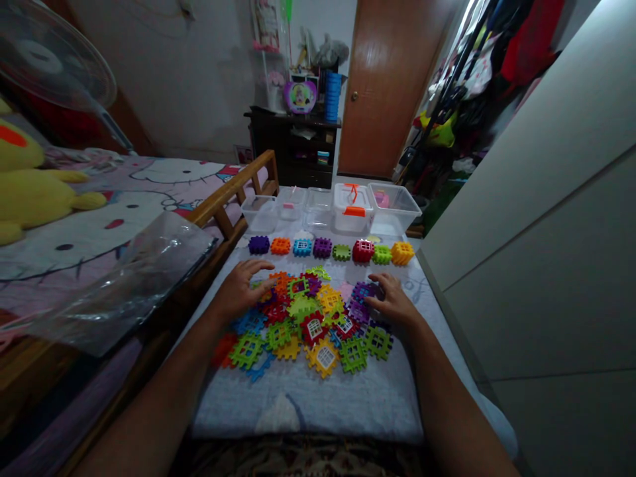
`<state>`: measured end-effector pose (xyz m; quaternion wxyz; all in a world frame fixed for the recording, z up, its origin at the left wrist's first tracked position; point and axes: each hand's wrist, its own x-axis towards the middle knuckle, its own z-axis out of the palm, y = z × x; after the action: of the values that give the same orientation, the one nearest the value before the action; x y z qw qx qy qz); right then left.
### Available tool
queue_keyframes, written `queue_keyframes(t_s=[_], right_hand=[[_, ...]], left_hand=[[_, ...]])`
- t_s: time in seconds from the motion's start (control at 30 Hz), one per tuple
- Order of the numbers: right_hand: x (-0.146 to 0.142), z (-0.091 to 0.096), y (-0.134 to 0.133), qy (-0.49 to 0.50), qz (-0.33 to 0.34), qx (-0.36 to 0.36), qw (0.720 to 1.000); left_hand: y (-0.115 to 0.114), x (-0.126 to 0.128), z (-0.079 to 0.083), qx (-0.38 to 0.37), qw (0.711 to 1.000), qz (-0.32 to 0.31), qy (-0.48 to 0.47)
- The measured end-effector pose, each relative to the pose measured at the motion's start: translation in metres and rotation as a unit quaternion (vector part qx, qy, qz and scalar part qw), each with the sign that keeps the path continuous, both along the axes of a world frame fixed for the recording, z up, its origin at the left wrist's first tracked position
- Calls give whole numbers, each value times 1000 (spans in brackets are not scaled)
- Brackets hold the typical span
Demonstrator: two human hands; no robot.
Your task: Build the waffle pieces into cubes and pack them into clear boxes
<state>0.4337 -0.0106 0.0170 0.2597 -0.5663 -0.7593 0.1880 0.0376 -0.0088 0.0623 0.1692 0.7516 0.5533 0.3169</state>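
Eight stacks of tiles (322, 248) lined up toward the cloth's (348, 405) far edge, one loose heap (303, 308) nearer, one orange-handled box (354, 211), one fan (47, 56)!

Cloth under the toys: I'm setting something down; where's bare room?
The widest bare patch of cloth lies between the pile of plastic building pieces and the cloth's near edge. A thin strip runs between the pile and the row of stacked pieces. Crowded: the middle, between left hand and right hand, and the far end, with plastic boxes.
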Motion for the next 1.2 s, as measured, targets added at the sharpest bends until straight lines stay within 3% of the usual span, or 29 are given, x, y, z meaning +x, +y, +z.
queue_keyframes(t_s=[0.2,0.47,0.6,0.87,1.2], right_hand=[[-4,-2,0,-40,25,-13,999],[-14,0,-1,-6,13,40,999],[-18,2,-1,9,19,47,999],[-20,-7,2,39,19,59,997],[-23,-9,2,39,27,68,997]], left_hand=[[-1,56,19,-9,981,-152,120],[2,108,24,-58,951,-85,293],[3,114,25,-78,943,-91,309],[17,109,25,-130,927,-162,313],[26,110,21,-81,932,-185,301]])
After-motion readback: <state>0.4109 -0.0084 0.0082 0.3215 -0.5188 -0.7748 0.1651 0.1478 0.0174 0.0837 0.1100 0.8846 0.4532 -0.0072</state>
